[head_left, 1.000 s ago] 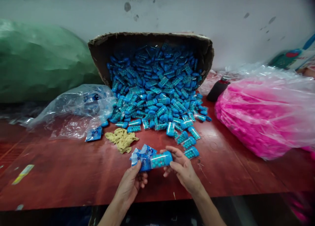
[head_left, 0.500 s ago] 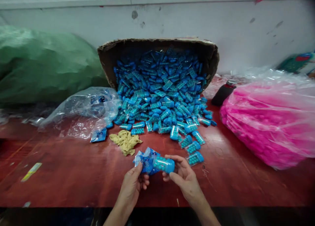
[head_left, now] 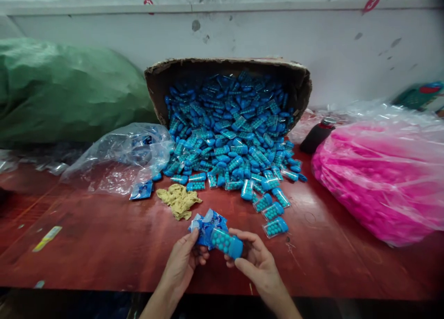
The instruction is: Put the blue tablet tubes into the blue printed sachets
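Both hands are held near each other over the front of a glossy red-brown tabletop (head_left: 114, 249). Crumpled, shiny blue printed packets (head_left: 207, 228) are pinched between thumb and fingers by the left hand (head_left: 184, 256); a clear plastic container with a rounded blue cap (head_left: 226, 243) is clasped at its capped end by the right hand (head_left: 258, 261). Held almost level a second ago, the container has now been tipped, its cap turned down to the right. Its clear end is overlapped with the packets in view. Round turquoise balls are seen through its smooth wall. Beyond, a wrinkled, mustard-yellow crumpled piece (head_left: 178, 200) is spread on the wood, and similar blue-capped containers (head_left: 239, 143) are heaped out of a ragged-edged brown cardboard box (head_left: 227, 63). The heap is flanked by a creased clear plastic bag (head_left: 100, 147) and a filmy bag of bright pink pieces (head_left: 374, 189).
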Demonstrator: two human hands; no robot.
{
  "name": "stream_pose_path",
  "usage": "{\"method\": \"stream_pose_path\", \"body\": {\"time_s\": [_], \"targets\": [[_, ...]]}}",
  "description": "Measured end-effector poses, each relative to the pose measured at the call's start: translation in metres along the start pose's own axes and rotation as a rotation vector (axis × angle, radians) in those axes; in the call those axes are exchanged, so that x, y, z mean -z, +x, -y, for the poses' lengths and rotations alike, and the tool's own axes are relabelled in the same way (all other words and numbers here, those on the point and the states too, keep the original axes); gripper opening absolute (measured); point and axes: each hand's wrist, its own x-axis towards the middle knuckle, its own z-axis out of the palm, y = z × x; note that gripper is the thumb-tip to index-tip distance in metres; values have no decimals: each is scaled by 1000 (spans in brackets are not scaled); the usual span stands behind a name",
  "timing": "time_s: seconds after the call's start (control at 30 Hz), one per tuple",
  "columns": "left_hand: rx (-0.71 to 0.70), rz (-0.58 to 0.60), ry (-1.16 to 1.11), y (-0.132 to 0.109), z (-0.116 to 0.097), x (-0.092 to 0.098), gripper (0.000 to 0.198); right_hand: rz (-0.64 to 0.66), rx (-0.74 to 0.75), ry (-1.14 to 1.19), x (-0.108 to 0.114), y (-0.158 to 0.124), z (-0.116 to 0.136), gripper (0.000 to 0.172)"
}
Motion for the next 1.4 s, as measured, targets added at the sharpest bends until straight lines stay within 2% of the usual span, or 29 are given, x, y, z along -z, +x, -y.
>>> {"method": "stream_pose_path", "body": {"time_s": [0.17,0.4,0.63,0.9,1.13,1.4], "targets": [[-17,22,6,-1,-6,2,28,32,-3,-33,-1,-2,1,30],[-129,-7,-18,-3,-8,4,28,41,-7,-28,-2,-1,-2,35],[-87,-63,-59,-4,-9,2,29,38,-17,-17,-4,-1,-1,35],[-137,-43,-64,-4,-8,4,30,59,-11,12,3,4,-7,38],[-126,-51,-23,-2,-9,3,29,20,-64,-22,-1,1,2,34],[-174,-98,-17,-2,-6,3,30,42,-51,-2,3,5,0,39]]}}
